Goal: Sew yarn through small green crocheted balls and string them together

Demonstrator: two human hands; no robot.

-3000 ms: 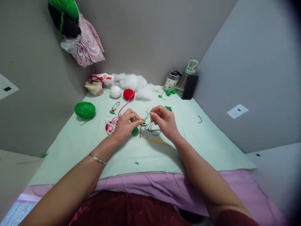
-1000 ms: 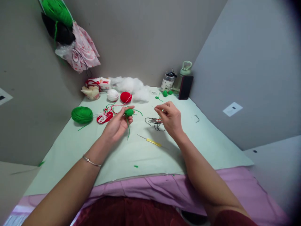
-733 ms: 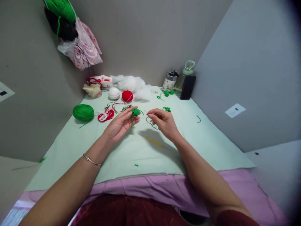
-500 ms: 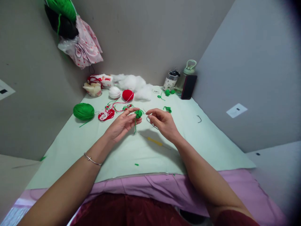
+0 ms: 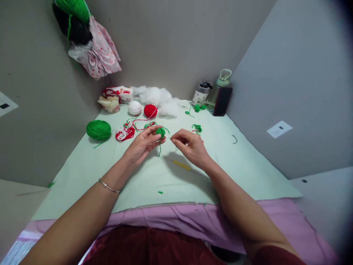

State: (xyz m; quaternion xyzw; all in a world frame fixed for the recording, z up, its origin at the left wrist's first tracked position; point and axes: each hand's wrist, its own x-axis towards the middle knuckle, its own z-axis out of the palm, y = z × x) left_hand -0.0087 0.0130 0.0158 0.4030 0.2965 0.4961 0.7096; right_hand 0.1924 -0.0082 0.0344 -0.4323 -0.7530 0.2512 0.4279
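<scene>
— Progress on that green crocheted piece [image 5: 159, 132]; how far along does it look?

— Rounded shape formed, I'd judge; dark marks on its face could be stitches, though they're too small to be sure of; it sits in the left hand [image 5: 145, 146], held between thumb and fingers above the pale green cloth [image 5: 132, 191].

— And the right hand [image 5: 190, 145]?

— Thumb and fingertips pinched together on a sewing needle [image 5: 167, 137]; its far end meets the piece's side; whether it has gone in, I can't tell.

— So what looks left?

— Needlework, by my reading; a green yarn tail [image 5: 160, 151] hangs below, uncut; the yellow-handled crochet hook [image 5: 182, 165] lies unused nearby; small green balls [image 5: 196, 108] lie well apart, near the patterned cup [image 5: 200, 97].
</scene>
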